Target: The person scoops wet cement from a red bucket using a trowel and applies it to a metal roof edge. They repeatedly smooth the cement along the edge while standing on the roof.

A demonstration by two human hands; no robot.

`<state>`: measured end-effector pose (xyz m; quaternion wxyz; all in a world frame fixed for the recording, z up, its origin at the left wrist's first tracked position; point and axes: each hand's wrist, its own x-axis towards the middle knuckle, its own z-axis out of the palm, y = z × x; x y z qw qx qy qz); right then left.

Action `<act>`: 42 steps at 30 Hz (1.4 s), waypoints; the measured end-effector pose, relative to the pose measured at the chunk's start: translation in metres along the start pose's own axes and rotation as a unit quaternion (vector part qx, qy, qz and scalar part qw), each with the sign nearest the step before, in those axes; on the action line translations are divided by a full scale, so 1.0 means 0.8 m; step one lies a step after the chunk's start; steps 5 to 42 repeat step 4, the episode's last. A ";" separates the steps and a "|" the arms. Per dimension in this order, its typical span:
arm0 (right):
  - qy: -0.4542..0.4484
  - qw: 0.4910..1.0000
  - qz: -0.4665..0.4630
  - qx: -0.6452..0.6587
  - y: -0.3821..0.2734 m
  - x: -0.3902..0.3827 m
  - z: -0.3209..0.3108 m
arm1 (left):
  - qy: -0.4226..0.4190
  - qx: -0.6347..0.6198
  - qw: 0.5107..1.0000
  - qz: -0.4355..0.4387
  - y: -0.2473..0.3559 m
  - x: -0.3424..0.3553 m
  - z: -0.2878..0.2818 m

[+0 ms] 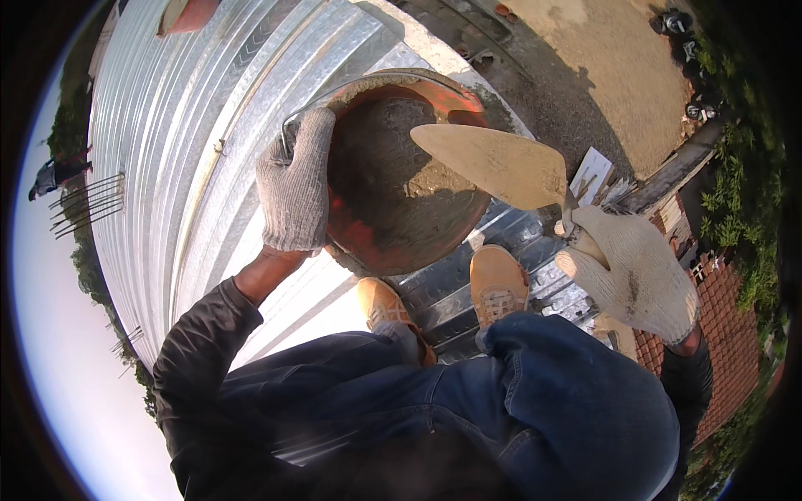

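My left hand point(299, 184), in a grey knit glove, is closed on the left rim of an orange bucket point(355, 238), next to its wire handle. Wet grey mortar point(376, 163) lies inside and is smeared over the bucket's walls. In my right hand point(639, 271), also gloved and stained, is the grip of a pointed trowel point(497, 163). The trowel's blade, coated with dried mortar, extends left over the bucket's right side. Whether the blade touches the mortar I cannot tell.
My tan shoes point(499, 284) stand on corrugated metal decking point(209, 125), just below the bucket. Past the deck's edge, the ground point(585, 50) lies well below. A tiled roof point(723, 326) is at the right, rebar point(88, 204) at the far left, another bucket point(190, 15) at the top.
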<state>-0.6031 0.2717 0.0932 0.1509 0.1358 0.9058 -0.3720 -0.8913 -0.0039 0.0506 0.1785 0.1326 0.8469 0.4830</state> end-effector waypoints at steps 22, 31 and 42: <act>-0.008 0.989 -0.148 0.005 0.015 0.013 0.039 | 0.003 0.057 0.998 0.004 0.014 -0.009 0.002; -0.008 0.989 -0.148 0.005 0.015 0.013 0.039 | 0.003 0.057 0.998 0.004 0.014 -0.009 0.002; -0.008 0.989 -0.148 0.005 0.015 0.013 0.039 | 0.003 0.057 0.998 0.004 0.014 -0.009 0.002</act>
